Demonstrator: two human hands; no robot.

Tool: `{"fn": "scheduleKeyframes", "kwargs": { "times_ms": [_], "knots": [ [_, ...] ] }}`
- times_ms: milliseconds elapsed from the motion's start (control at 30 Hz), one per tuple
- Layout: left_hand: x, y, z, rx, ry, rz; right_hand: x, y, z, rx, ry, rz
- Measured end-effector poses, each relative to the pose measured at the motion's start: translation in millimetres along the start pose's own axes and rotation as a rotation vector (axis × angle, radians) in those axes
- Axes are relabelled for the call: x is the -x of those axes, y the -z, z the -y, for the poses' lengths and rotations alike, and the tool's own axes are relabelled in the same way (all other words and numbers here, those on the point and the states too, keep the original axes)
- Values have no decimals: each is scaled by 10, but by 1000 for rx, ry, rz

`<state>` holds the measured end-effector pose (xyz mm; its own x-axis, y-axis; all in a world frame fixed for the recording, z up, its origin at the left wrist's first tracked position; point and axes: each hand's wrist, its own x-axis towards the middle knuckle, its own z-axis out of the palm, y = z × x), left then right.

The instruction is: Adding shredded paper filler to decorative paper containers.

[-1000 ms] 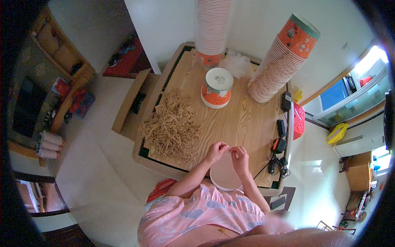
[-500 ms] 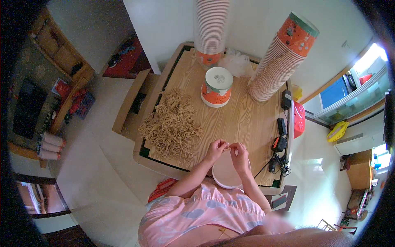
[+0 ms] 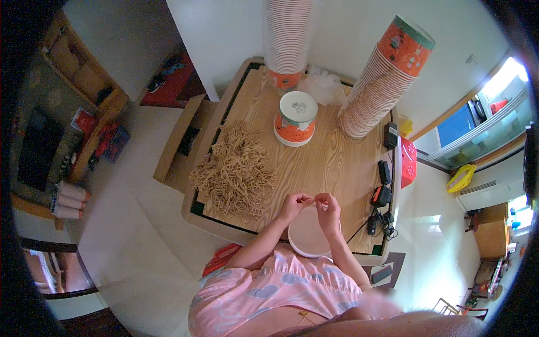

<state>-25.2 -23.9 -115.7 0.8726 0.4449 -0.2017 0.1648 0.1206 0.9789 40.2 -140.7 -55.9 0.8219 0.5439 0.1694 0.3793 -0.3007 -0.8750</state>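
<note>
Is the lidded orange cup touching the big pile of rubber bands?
Apart. The head view shows bare wooden table between the lidded cup and the rubber band pile, so there is a plain gap.

Bare wood between the rubber band heap (image 3: 236, 171) and chargers (image 3: 383, 185) is open; the lidded cup (image 3: 296, 119) blocks beyond.

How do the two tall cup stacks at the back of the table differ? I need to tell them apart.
The left cup stack stands upright against the wall; the right cup stack leans. The left stack shows pale nested rims with orange only at its foot; the right stack is topped by an orange cup with a green rim. Both stand on the wooden table.
</note>
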Motion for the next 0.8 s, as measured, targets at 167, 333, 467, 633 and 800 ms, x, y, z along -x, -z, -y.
{"fn": "scheduleKeyframes", "kwargs": {
  "times_ms": [167, 333, 467, 633, 800],
  "knots": [
    [-26, -20, 54, 25, -25, -65, -9, 21, -1, 74, 42, 49],
    [-57, -30, -14, 168, 7, -63, 10, 21, -15, 193, 151, 47],
    [-56, -19, 9, 222, 17, -59, -3, 28, 55, 180, 146, 44],
    [-25, -11, -97, 232, 47, -20, -8, 19, -13, 205, 129, 54],
    [-8, 30, -152, 184, 90, -8, -15, 4, -10, 210, 120, 71]
  ]
}}
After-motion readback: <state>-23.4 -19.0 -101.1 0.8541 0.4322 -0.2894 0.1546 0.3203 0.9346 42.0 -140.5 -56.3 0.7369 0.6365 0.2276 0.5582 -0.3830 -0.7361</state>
